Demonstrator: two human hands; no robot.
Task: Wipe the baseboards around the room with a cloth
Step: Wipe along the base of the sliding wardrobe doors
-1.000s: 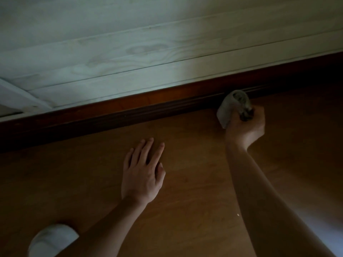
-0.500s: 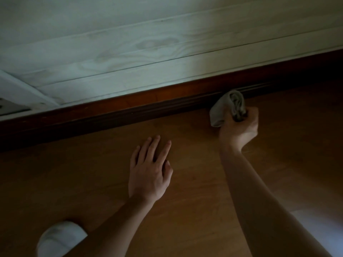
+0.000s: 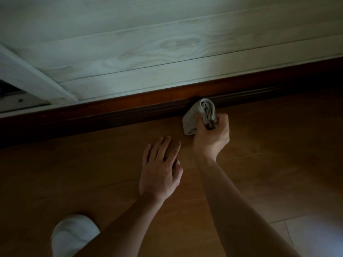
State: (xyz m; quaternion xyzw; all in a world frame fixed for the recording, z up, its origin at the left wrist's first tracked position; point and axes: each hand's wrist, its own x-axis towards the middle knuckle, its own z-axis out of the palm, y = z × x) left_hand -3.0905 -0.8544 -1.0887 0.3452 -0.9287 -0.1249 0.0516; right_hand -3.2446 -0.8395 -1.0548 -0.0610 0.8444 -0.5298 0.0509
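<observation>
Right hand [image 3: 211, 134] fisted round bunched grey cloth [image 3: 198, 115]. Cloth's far end pressed on baseboard [image 3: 130, 112], at dark lower moulding. Baseboard dead ahead of knuckles. Its long axis crosses view, left end lower, right end rising. Cloth roll lies crosswise to baseboard, pointing into it. Left hand [image 3: 159, 169] flat on floor [image 3: 278, 145], fingers straight, holding nothing, short of baseboard. Right hand nearer baseboard. My read: next stroke must slide along baseboard's length, not into it.

Grey cloth [image 3: 199, 113], dark reddish-brown baseboard [image 3: 130, 110], pale wood-grain wall [image 3: 167, 43].
</observation>
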